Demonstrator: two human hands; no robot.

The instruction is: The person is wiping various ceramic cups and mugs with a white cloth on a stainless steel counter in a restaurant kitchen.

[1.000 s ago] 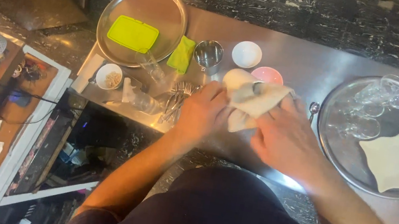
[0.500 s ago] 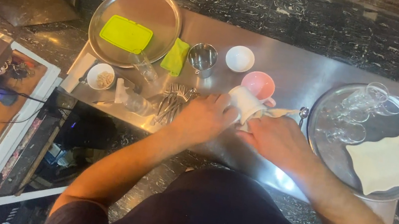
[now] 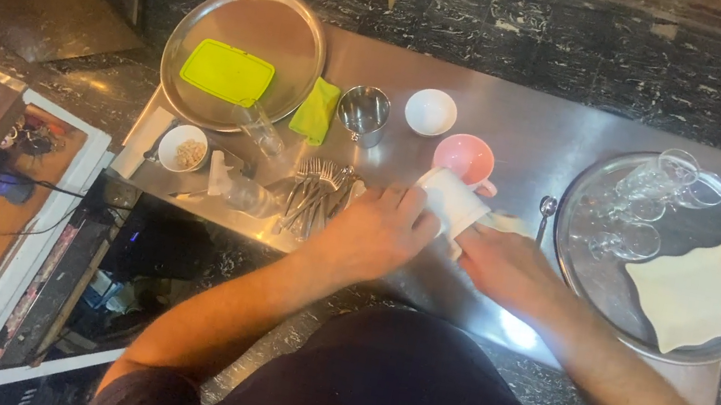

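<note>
Between both hands sits one white cup [image 3: 451,200], tipped on its side: the left hand [image 3: 375,232] curls around it, the right hand [image 3: 506,266] presses one cloth [image 3: 503,224] against it. Just beyond stand one pink cup [image 3: 465,160] and one white bowl [image 3: 430,112]; left lies a bundle of forks [image 3: 316,187].

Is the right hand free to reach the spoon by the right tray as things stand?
Probably not yet: the right hand is busy with a cloth at the white cup that the left hand holds. The spoon lies close, with nothing between.
</note>
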